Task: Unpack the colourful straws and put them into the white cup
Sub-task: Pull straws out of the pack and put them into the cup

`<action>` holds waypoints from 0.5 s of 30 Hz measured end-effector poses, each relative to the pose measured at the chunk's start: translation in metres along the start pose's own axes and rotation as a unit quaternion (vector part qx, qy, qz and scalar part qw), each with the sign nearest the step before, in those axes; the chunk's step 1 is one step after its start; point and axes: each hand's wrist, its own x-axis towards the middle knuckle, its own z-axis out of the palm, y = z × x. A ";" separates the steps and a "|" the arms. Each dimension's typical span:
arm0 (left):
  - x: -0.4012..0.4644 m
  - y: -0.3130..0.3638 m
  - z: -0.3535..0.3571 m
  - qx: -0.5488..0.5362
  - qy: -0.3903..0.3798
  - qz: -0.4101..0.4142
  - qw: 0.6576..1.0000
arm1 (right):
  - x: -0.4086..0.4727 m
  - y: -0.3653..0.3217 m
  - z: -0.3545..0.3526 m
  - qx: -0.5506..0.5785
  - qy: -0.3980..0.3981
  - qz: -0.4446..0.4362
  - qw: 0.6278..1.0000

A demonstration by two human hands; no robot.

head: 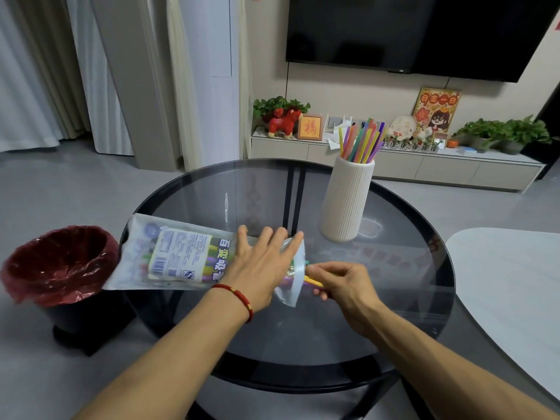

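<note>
A clear plastic straw packet (169, 256) with a printed label lies across the left part of the round glass table (394, 298), its closed end sticking out past the table's left rim. My left hand (260, 265) presses flat on the packet near its open right end, fingers spread. My right hand (339, 283) pinches straws (312, 281), one yellow, that stick out of the open end. A tall ribbed white cup (348, 201) stands upright at the back right of the table with several colourful straws (360, 140) in it.
A black bin with a dark red liner (60, 265) stands on the floor to the left of the table. A white tabletop (509, 292) lies to the right. A TV unit with plants and ornaments runs along the far wall.
</note>
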 end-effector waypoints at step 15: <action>-0.008 -0.017 0.017 -0.227 -0.110 -0.011 0.968 | -0.028 -0.071 -0.078 -0.197 0.026 -0.173 0.965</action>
